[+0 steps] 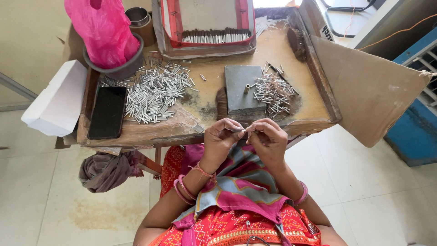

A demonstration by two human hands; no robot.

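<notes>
My left hand (221, 139) and my right hand (267, 139) are held close together just in front of the table's near edge, fingertips almost meeting. My left fingers pinch a small silver metal tube (240, 130). My right fingers are closed at the tube's end; what they pinch is too small to make out. On the table ahead lies a grey metal block (241, 86) with a single small tube (246, 88) standing on it. A small heap of tubes with dark bristles (274, 92) sits on and beside the block's right side.
A large pile of loose silver tubes (154, 93) covers the table's left part, beside a black phone (107, 112). A grey pot holding a pink bag (105, 32), a round tin (138, 17), a red-edged tray of finished pieces (214, 35), a white box (57, 100) and cardboard flaps (368, 89) surround the wooden table (314, 107).
</notes>
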